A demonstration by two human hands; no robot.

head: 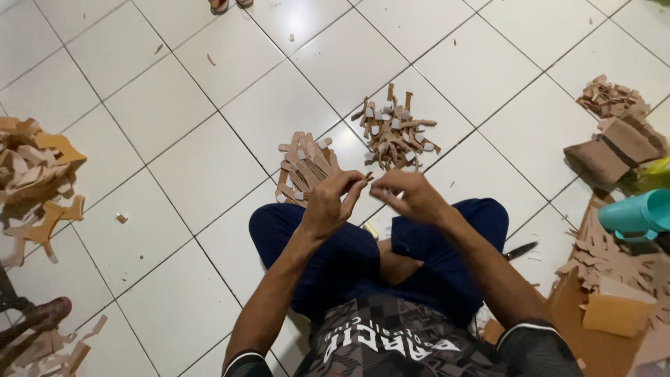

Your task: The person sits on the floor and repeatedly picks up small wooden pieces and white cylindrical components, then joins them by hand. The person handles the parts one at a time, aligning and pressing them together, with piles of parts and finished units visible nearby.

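I sit cross-legged on a white tiled floor. My left hand point(333, 201) and my right hand point(412, 195) are raised together over my knees, fingers pinched on a small thin tan piece point(368, 177) held between them. Just beyond my hands lie two heaps of tan strap-like cut pieces: a neater pile point(304, 165) to the left and a looser pile point(396, 131) with pale tabs behind it.
A heap of tan offcuts point(31, 174) lies at the left. At the right are stacked tan pieces point(614, 132), a teal plastic cup point(638, 213), cardboard scraps point(614, 293) and a dark knife point(520, 250) on the floor. Another person's foot point(42, 314) shows at lower left.
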